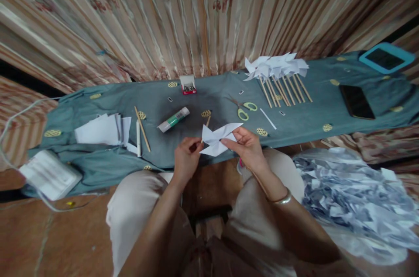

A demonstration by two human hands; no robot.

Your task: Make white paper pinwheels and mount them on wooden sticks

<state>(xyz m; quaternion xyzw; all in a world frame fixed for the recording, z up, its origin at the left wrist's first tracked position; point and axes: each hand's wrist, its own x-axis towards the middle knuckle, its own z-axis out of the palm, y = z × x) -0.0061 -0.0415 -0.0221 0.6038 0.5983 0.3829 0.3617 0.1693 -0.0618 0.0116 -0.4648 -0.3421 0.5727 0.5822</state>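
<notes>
A white folded-paper pinwheel point(216, 140) is in front of me at the table's near edge. My right hand point(247, 148) grips its right side, the thumb on the paper near the centre. From the left, my left hand point(188, 157) is closed, its fingertips pinching a thin wooden stick point(208, 121) beside the pinwheel. The stick's upper end shows above the paper; part of it is hidden behind. Farther back lie a glue stick point(174, 119), an open red-and-white box point(188, 86) of small metal pieces and green-handled scissors point(244, 109).
Finished pinwheels on sticks point(278, 67) lie at the back right, near a black phone point(356, 101) and a blue-framed tablet point(386, 57). Paper sheets point(101, 129), a loose stick point(142, 128) and a white box point(52, 175) are left. A plastic bag of folded paper point(353, 198) stands right.
</notes>
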